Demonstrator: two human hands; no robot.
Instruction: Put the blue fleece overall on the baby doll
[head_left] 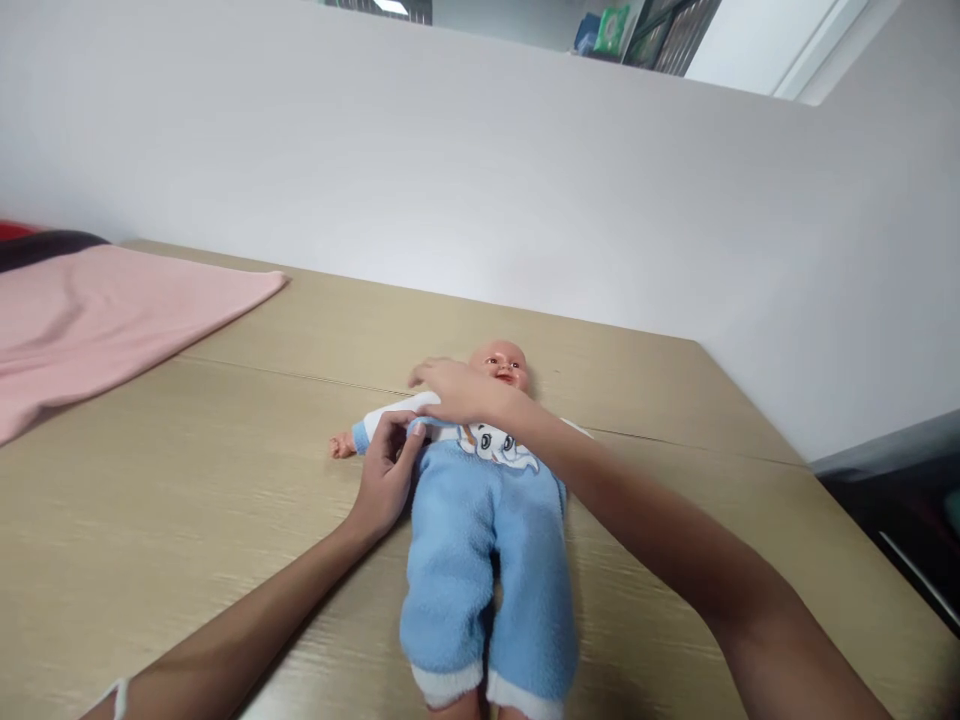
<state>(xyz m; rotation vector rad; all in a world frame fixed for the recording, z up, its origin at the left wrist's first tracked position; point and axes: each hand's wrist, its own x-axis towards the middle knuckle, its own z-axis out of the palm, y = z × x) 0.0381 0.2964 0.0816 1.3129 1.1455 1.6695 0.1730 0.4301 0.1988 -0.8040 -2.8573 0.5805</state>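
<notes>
A baby doll (491,520) lies on its back on the wooden table (225,520), head away from me, dressed in a fleecy blue romper with a white top. My left hand (386,475) pinches the blue strap at the doll's shoulder, fingers closed on the cloth. My right hand (454,390) reaches across the doll's chest and rests on the same shoulder and white sleeve, fingers curled over it. The doll's small bare hand (341,446) sticks out to the left. Its other arm is hidden behind my right forearm.
A pink cloth (105,320) lies spread on the table's far left, with a dark cloth (45,245) behind it. A white partition wall (480,180) runs along the table's back edge. The table's right edge drops to a dark floor (900,520).
</notes>
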